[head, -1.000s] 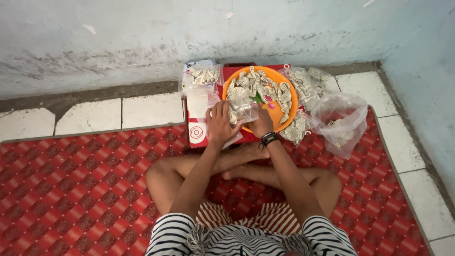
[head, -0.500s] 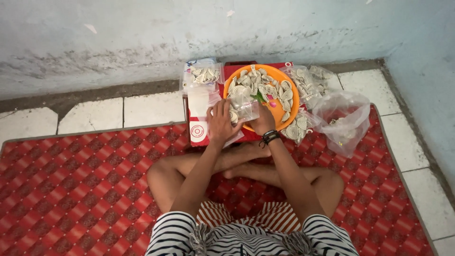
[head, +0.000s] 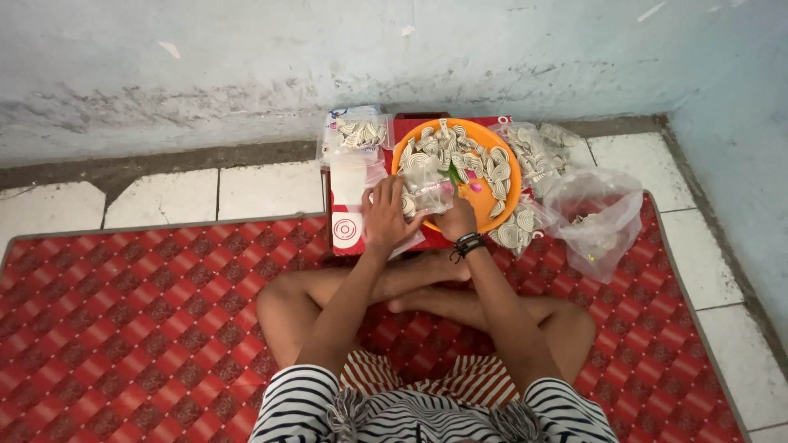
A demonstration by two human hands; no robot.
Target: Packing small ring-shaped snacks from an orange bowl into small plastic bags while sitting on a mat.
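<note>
I sit cross-legged on a red patterned mat (head: 131, 320). In front of me an orange plate (head: 502, 195) holds several pale spiral snacks. My left hand (head: 386, 217) and my right hand (head: 456, 216) together hold a small clear plastic bag (head: 427, 194) with spiral snacks in it, over the plate's near edge. A black band sits on my right wrist. Small green and pink bits (head: 456, 175) lie on the plate just beyond my right hand.
A filled clear packet (head: 355, 134) lies left of the plate on a red box (head: 346, 231). More packed spirals (head: 532, 152) sit to the right, beside a big loose plastic bag (head: 597, 215). White floor tiles (head: 164, 197) and a pale wall (head: 246, 57) lie beyond.
Both hands stay on the small bag over the plate's near edge, with only slight finger movement.
</note>
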